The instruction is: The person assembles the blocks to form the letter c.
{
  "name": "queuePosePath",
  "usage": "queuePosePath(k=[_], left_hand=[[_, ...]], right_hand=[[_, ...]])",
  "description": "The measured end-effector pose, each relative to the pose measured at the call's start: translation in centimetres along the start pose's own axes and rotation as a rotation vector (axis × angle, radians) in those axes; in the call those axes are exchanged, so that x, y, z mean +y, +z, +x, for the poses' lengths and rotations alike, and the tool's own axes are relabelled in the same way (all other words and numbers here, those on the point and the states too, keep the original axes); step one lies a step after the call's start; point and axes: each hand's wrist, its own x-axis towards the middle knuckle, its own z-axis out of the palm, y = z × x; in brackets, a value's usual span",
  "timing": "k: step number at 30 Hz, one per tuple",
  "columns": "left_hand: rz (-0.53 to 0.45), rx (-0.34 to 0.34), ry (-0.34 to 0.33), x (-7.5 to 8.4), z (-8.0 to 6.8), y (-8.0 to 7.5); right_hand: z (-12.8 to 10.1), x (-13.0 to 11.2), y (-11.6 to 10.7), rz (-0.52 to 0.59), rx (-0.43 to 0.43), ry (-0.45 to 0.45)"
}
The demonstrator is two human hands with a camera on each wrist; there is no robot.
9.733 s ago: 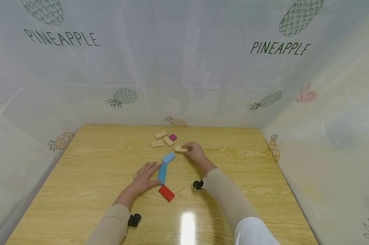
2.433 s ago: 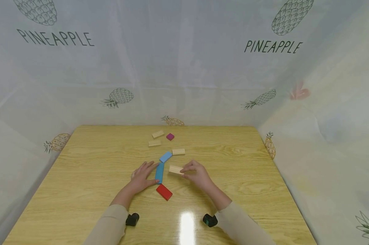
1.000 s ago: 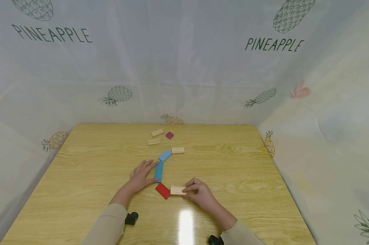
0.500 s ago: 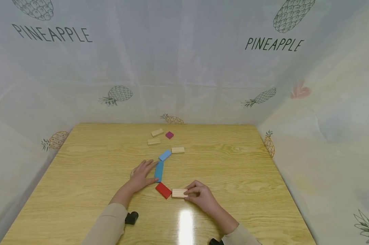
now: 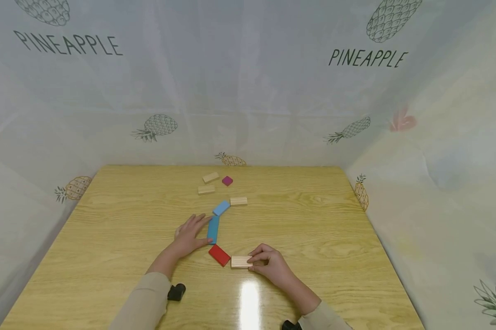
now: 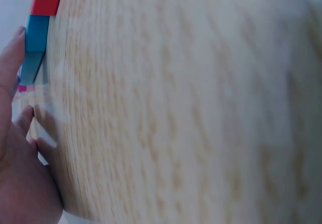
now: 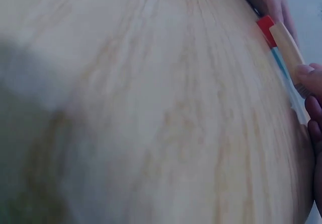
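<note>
On the table, a plain wooden block [image 5: 240, 262] lies with its left end at the corner of a red block [image 5: 220, 255]. My right hand [image 5: 272, 268] pinches its right end between thumb and fingers; the right wrist view shows the same wooden block [image 7: 288, 48] in that grip. My left hand [image 5: 190, 236] rests left of a blue block [image 5: 213, 229], thumb and forefinger spread and touching it near its two ends. The red block meets the blue block's near end. A light blue block [image 5: 221, 208] touches its far end, followed by another wooden block [image 5: 238, 201].
Two loose wooden blocks, one farther [image 5: 211, 178] and one nearer [image 5: 206, 190], lie at the back beside a small purple block [image 5: 227, 181]. A pineapple-print curtain [image 5: 248, 91] hangs behind and along both sides of the wooden table [image 5: 305, 215].
My right hand carried a wooden block from the back group toward me, down beside the red block. Earlier it placed another by the light blue block. My left hand stays at the blue block.
</note>
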Motion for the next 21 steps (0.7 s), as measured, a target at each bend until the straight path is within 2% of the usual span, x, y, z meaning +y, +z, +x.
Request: queuePosePath(k=[3,12,18,21], left_hand=[[0.002,-0.003,-0.001,0.0,0.0,0.0],[-0.003,-0.005,-0.002,0.0,0.1,0.0],[-0.02,-0.008,-0.004,0.1,0.0,-0.1],[-0.02,-0.006,-0.003,0.1,0.0,-0.1]], right_hand=[[-0.2,-1.3,-0.3,-0.001,-0.016,-0.003],[-0.5,-1.4,-0.2,-0.009,-0.007,-0.051],[-0.5,-1.8,-0.1,-0.014,-0.02,-0.015],[-0.4,-0.9,0.0,-0.021,-0.021,-0.011]])
